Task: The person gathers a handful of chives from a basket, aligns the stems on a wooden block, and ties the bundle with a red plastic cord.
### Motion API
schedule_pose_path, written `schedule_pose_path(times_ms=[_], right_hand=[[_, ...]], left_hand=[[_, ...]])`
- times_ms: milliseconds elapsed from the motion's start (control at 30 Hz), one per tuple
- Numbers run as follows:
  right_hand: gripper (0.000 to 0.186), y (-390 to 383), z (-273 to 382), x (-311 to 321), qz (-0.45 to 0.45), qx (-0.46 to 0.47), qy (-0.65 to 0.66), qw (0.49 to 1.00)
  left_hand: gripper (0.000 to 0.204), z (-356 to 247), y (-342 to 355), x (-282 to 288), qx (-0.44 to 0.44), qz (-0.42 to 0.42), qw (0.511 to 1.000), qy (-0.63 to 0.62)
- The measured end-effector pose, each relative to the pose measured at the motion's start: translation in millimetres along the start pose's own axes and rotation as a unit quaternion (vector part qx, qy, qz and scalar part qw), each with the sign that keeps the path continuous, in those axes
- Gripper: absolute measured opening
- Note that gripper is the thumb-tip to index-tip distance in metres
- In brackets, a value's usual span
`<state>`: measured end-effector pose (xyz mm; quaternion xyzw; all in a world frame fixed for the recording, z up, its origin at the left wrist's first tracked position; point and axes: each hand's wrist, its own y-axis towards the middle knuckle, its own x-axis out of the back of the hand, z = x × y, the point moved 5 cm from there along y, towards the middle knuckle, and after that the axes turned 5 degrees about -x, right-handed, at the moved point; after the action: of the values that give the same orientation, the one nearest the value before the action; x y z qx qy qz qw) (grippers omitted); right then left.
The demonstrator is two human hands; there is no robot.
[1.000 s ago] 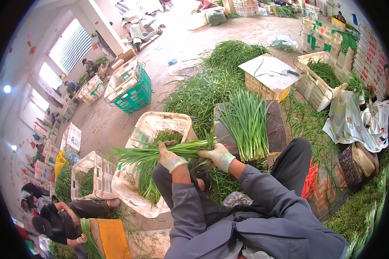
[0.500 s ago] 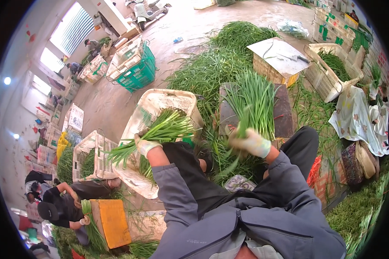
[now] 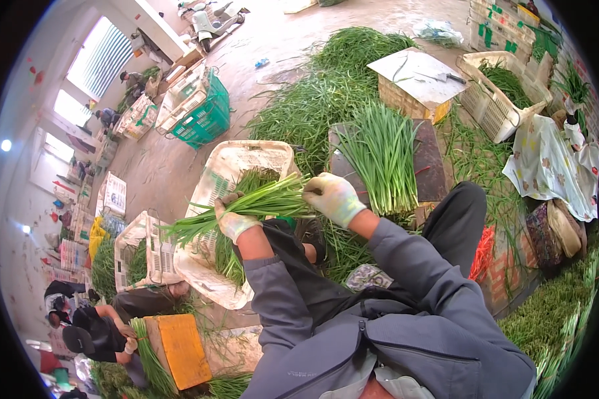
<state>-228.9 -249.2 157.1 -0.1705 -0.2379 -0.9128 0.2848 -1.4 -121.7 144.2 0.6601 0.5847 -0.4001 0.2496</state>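
My left hand [image 3: 235, 221], in a pale stained glove, is closed round a bunch of garlic chives [image 3: 269, 198]. The bunch lies nearly level, leaves to the left and pale stem ends to the right, above a white plastic crate [image 3: 256, 150] with more greens in it. At the stem ends is my right hand [image 3: 337, 198], gloved too, its fingers curled into a pinch; whatever they hold is hidden. Beyond it, a thick layer of loose garlic chives [image 3: 381, 159] rests on a dark board [image 3: 434, 174], with a thin red tie at its right.
A big heap of greens [image 3: 353, 73] covers the floor ahead. Behind the board stands a white-topped block [image 3: 419, 74] bearing a knife [image 3: 455, 78]. Crates [image 3: 487, 110] stand at right, a green crate [image 3: 209, 113] at left. A co-worker [image 3: 100, 332] handles greens at lower left.
My right hand has moved left, from beside the board to the stem ends of the bunch. The loose green blades blurred at it before no longer show there. My left hand keeps its hold.
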Motion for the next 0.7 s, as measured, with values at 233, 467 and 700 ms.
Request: schedule_pose_path(times_ms=[233, 467, 700], right_hand=[[0.012, -5.1, -7.7, 26.8, -0.07, -0.015, 0.142, 0.987], [0.034, 6.4, -0.1, -13.1, 0.163, -0.213, 0.356, 0.895], [0.021, -9.6, -24.0, 54.7, 0.209, -0.207, 0.364, 0.884]], left_hand=[[0.03, -7.9, 15.5, 22.2, -0.011, -0.025, 0.999, 0.032], [0.028, 8.2, -21.4, -6.9, -0.009, -0.028, 0.996, 0.078], [0.034, -25.6, 28.4, 25.5, -0.066, -0.059, 0.993, 0.072]])
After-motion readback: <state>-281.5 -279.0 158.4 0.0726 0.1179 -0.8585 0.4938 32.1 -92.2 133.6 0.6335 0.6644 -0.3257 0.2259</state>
